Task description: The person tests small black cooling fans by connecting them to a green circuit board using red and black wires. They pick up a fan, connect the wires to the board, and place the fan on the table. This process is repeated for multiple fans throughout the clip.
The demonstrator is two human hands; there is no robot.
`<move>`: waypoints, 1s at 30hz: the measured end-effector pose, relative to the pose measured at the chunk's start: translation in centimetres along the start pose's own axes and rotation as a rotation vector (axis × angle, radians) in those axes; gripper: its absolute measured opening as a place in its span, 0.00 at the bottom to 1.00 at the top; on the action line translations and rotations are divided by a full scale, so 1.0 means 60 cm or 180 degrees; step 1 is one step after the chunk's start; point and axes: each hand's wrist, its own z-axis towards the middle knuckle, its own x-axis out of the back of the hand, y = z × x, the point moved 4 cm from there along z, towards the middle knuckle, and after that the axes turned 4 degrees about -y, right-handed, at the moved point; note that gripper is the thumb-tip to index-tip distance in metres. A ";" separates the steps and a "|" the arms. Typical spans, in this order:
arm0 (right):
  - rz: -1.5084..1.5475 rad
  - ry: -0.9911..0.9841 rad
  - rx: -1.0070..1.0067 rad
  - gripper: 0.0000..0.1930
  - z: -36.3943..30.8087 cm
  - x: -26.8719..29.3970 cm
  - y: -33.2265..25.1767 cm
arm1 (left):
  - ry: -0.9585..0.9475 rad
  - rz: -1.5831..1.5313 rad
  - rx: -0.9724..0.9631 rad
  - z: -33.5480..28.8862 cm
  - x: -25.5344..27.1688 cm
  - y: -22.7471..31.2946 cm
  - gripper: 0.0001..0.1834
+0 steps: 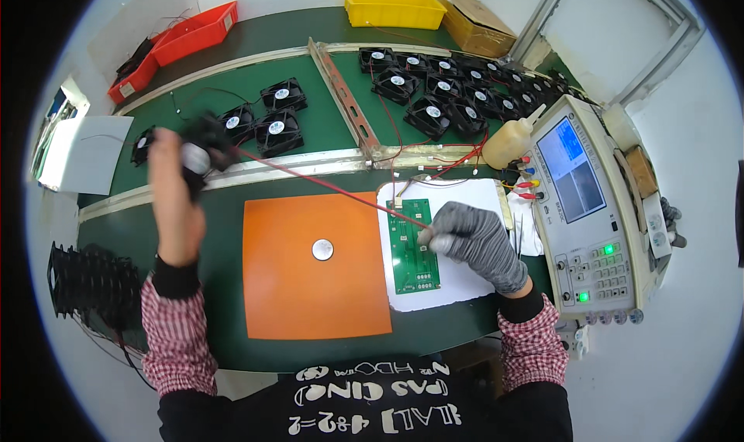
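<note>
While my left hand [175, 202] grips a fan [211, 138] left of the board [407, 248], my right hand [474, 244] pinches its wire [310, 178] beside the board; the fan seems light, stiff; best held by its sides.

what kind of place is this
Probably an electronics workshop, perhaps a testing station: it has many black fans, a green circuit board and a boxy instrument with a lit screen.

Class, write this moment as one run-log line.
left hand: holding fan | right hand: gloved, pinching red cable at board | disc: on orange mat
</note>
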 end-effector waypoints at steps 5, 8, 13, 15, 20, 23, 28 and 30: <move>-0.0340 0.0835 -0.0388 0.06 0.007 0.008 0.069 | -0.1361 0.0020 0.2207 -0.183 -0.067 -0.073 0.09; -0.0554 0.0805 0.0144 0.06 0.012 -0.003 0.073 | -0.1918 0.0454 0.1033 -0.205 -0.069 -0.081 0.19; -0.1694 0.0919 0.0192 0.10 0.016 -0.016 0.065 | -0.3145 0.3412 -0.0972 -0.183 -0.121 -0.022 0.45; -0.1674 0.0952 0.0295 0.11 0.017 -0.012 0.066 | -0.3165 0.3373 -0.1152 -0.165 -0.135 -0.040 0.50; -0.1313 0.0946 0.0122 0.11 0.022 -0.011 0.070 | -0.4011 0.3103 -0.1305 -0.136 -0.192 -0.073 0.53; -0.1414 0.0997 0.0367 0.10 0.018 -0.015 0.072 | -0.4013 0.2905 -0.1447 -0.133 -0.199 -0.084 0.51; -0.1785 0.0795 0.0353 0.10 0.015 -0.016 0.074 | -0.2685 0.2897 -0.1990 -0.162 -0.181 -0.031 0.43; -0.1849 0.0768 0.0339 0.10 0.016 -0.017 0.068 | -0.2806 0.2958 -0.1971 -0.180 -0.163 0.003 0.45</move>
